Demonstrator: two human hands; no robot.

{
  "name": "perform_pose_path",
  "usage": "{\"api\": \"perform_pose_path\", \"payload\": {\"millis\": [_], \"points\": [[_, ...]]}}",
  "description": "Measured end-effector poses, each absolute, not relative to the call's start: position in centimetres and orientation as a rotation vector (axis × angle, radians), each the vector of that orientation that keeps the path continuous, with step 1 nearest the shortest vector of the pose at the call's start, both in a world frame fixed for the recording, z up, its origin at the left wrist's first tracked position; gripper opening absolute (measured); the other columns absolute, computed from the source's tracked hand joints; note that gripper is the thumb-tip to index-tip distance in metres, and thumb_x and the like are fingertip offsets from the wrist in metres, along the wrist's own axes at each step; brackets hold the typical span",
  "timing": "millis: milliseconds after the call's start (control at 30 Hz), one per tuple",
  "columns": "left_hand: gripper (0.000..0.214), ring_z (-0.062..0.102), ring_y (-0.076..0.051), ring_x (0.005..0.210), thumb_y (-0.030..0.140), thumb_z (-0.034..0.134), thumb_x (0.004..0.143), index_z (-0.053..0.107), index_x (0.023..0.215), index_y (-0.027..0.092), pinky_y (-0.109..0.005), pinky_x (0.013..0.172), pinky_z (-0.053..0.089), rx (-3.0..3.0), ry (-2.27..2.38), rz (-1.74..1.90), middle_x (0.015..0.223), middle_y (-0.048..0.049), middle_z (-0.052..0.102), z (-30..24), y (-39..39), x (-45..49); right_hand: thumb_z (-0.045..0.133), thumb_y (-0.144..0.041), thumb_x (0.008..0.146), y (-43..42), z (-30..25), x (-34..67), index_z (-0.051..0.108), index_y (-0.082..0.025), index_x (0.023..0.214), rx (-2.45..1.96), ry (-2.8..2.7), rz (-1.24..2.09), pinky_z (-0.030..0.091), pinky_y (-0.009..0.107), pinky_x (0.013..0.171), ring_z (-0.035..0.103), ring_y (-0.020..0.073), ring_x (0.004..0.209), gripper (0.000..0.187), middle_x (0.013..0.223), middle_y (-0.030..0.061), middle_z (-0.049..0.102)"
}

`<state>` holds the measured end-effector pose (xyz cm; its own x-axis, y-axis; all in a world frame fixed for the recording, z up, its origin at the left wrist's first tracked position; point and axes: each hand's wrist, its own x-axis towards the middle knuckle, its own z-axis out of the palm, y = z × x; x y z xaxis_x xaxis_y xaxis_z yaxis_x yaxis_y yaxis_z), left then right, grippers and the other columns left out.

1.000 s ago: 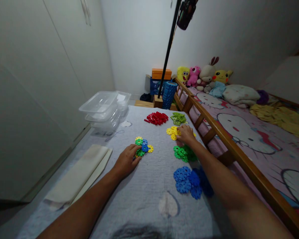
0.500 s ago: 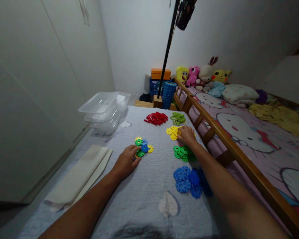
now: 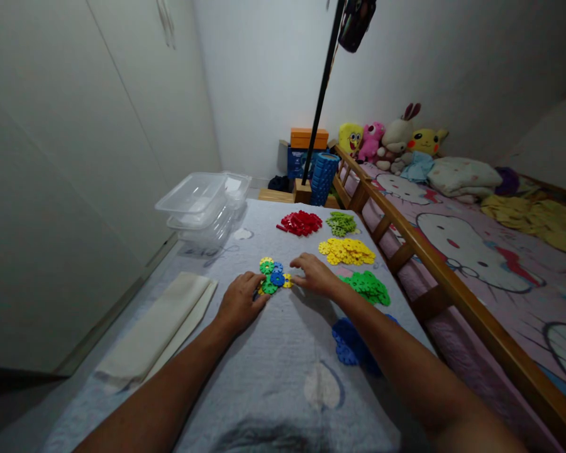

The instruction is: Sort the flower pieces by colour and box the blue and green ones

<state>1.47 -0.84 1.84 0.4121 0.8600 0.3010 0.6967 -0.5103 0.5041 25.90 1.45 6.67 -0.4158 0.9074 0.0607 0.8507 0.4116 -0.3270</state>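
Starting near and looking down on a pale tablecloth [image 3: 273, 352], with a pile of blue discs [image 3: 346, 345] lying at the near right, partly hidden under the right forearm [image 3: 400, 358]. Over at the near left, spotting a folded cream cloth [image 3: 158, 327] lying flat. Now coming to the middle and seeing the left hand [image 3: 239, 302] resting half curled, thumb set apart, fingertips touching the left side of a small cluster of notched discs [image 3: 277, 279] in green, blue and yellow; not being able to tell of any firm grip there. Opposite, finding the right hand [image 3: 314, 274] hovering just right of the cluster, partly open, forefinger and thumb parted near the outermost yellow disc [image 3: 287, 280]; seeing nothing clearly held. Passing a green pile [image 3: 370, 287] beside the right forearm, then a yellow pile [image 3: 346, 251] farther back. Beyond, picking out red pieces [image 3: 300, 223] at the far middle, lime-green pieces [image 3: 340, 223] at the far right, and clear containers [image 3: 193, 195] standing stacked at the far left. Behind all that, viewing a blue roller [image 3: 324, 179], an orange box [image 3: 309, 138] and, at the far right, plush toys [image 3: 396, 138] lining the bed [image 3: 466, 251].
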Motion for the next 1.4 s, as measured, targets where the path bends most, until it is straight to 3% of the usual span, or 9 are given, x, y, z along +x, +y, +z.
{"api": "perform_pose_path", "payload": {"millis": [133, 400, 633, 867, 1033, 1400], "points": [[0.028, 0.061, -0.027, 0.099, 0.029, 0.065, 0.085, 0.065, 0.112, 0.019, -0.041, 0.089, 0.049, 2.386, 1.353, 0.759, 0.104, -0.0094, 0.067, 1.8, -0.8, 1.4, 0.077, -0.028, 0.082, 1.2, 5.9, 23.0, 0.066, -0.018, 0.123, -1.486, -2.466, 0.391, 0.042, 0.034, 0.096, 0.055, 0.0224, 0.107, 0.044, 0.113, 0.0101, 0.060], [0.029, 0.061, -0.026, 0.100, 0.031, 0.066, 0.084, 0.066, 0.111, 0.020, -0.039, 0.090, 0.048, 2.394, 1.352, 0.755, 0.105, -0.0089, 0.066, 1.8, -0.7, 1.5, 0.073, -0.012, 0.079, 1.4, 4.9, 22.3, 0.071, -0.017, 0.106, -1.542, -2.400, 0.494, 0.042, 0.031, 0.094, 0.055, 0.0208, 0.104, 0.028, 0.106, 0.0082, 0.060], [0.029, 0.061, -0.026, 0.100, 0.034, 0.066, 0.085, 0.067, 0.111, 0.020, -0.040, 0.090, 0.049, 2.400, 1.354, 0.742, 0.105, -0.0093, 0.067, 1.8, -0.7, 1.5, 0.063, -0.012, 0.085, 1.0, 6.5, 24.3, 0.073, -0.018, 0.092, -1.572, -2.172, 0.562, 0.043, 0.027, 0.083, 0.060, 0.0168, 0.089, 0.013, 0.092, 0.0048, 0.067], [0.028, 0.061, -0.026, 0.099, 0.033, 0.066, 0.085, 0.065, 0.109, 0.018, -0.040, 0.089, 0.049, 2.412, 1.338, 0.723, 0.105, -0.0096, 0.066, 2.1, -0.7, 1.5, 0.064, -0.016, 0.082, -2.9, 8.4, 29.0, 0.063, -0.019, 0.107, -1.619, -1.986, 0.928, 0.037, 0.022, 0.063, 0.053, 0.0116, 0.064, 0.025, 0.069, -0.0055, 0.058], [0.032, 0.061, -0.026, 0.099, 0.033, 0.066, 0.084, 0.064, 0.112, 0.018, -0.040, 0.090, 0.049, 2.412, 1.342, 0.722, 0.107, -0.0104, 0.066, 2.0, -0.7, 1.5, 0.061, -0.015, 0.081, -6.1, 8.4, 30.8, 0.065, -0.018, 0.091, -1.683, -2.111, 0.979, 0.035, 0.022, 0.061, 0.052, 0.0116, 0.065, 0.011, 0.069, -0.0041, 0.058], [0.027, 0.061, -0.025, 0.095, 0.036, 0.066, 0.083, 0.066, 0.104, 0.019, -0.037, 0.087, 0.048, 2.411, 1.367, 0.695, 0.101, -0.0082, 0.065, 2.3, -0.7, 1.5, 0.064, -0.009, 0.074, -8.9, 9.0, 31.5, 0.067, -0.018, 0.079, -1.805, -2.228, 0.922, 0.036, 0.022, 0.061, 0.053, 0.0122, 0.066, 0.011, 0.072, -0.0022, 0.063]]}}
